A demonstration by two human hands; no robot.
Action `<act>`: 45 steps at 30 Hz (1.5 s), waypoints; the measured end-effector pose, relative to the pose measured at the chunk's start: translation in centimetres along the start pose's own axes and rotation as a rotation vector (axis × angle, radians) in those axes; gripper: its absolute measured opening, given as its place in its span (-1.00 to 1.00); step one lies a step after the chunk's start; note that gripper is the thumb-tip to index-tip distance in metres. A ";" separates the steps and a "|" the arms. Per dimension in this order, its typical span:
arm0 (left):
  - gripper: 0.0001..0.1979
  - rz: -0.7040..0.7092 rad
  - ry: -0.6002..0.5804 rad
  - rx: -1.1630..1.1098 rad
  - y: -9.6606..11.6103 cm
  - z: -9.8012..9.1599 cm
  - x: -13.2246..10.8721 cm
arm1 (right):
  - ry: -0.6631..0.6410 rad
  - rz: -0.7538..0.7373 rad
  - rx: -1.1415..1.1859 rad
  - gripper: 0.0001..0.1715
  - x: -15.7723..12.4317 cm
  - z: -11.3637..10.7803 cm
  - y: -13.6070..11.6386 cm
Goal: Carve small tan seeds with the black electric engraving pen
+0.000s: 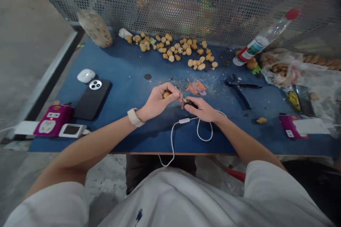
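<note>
Left hand (157, 102) closed on tan nut (166, 94), right hand (201, 109) on black corded tool (190, 103), bottle label (253, 48) blurred

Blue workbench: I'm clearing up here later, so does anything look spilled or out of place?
Orange scraps and fine crumbs lie scattered on the blue workbench, just beyond the left hand and right hand, like a small spill. A clear plastic bottle at the back right also sits tilted, not upright.

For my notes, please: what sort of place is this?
Probably a small craft workbench: a blue bench scattered with round nuts, pliers, and a corded mini drill beside shavings.
</note>
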State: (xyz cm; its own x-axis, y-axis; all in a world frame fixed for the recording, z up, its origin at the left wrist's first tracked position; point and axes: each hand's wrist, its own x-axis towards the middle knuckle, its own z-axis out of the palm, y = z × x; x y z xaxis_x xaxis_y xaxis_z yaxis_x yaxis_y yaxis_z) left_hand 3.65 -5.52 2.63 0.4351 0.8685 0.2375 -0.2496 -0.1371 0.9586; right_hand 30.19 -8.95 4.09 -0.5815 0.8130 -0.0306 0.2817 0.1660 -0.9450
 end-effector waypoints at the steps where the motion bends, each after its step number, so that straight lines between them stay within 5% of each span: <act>1: -0.32 0.010 -0.008 0.010 -0.1 -0.2 0.1 | -0.002 0.005 -0.001 -0.15 0.0 0.0 0.0; 13: -0.42 0.114 -0.087 0.118 -2.5 -0.4 0.0 | 0.016 0.026 -0.110 0.08 0.3 0.1 0.7; 20: -0.84 0.259 -0.152 0.459 -2.4 -1.7 0.2 | -0.028 0.037 -0.115 -0.25 0.1 -0.3 0.0; 27: -0.74 0.233 -0.145 0.440 -2.9 -3.5 0.7 | -0.214 0.094 -0.127 -0.48 -0.1 -1.1 -0.3; 34: -0.64 0.134 -0.048 0.501 -3.8 -3.3 0.8 | -0.208 0.125 -0.126 -0.60 -0.2 -1.6 -0.8; 41: -0.72 0.124 0.046 0.428 -3.6 -3.3 0.9 | -0.244 0.179 -0.036 -0.51 -0.5 -2.4 -1.0; 45: -0.74 0.130 0.002 0.513 -2.9 -3.4 0.8 | -0.243 0.168 -0.032 -0.48 -0.6 -2.4 -1.1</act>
State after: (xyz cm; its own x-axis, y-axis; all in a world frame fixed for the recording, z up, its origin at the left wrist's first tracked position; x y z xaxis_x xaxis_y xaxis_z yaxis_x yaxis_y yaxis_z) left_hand 1.76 -2.79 -0.45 0.4272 0.8294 0.3601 0.1545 -0.4594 0.8747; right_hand 32.08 -8.27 5.90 -0.6894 0.6739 -0.2659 0.4108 0.0613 -0.9097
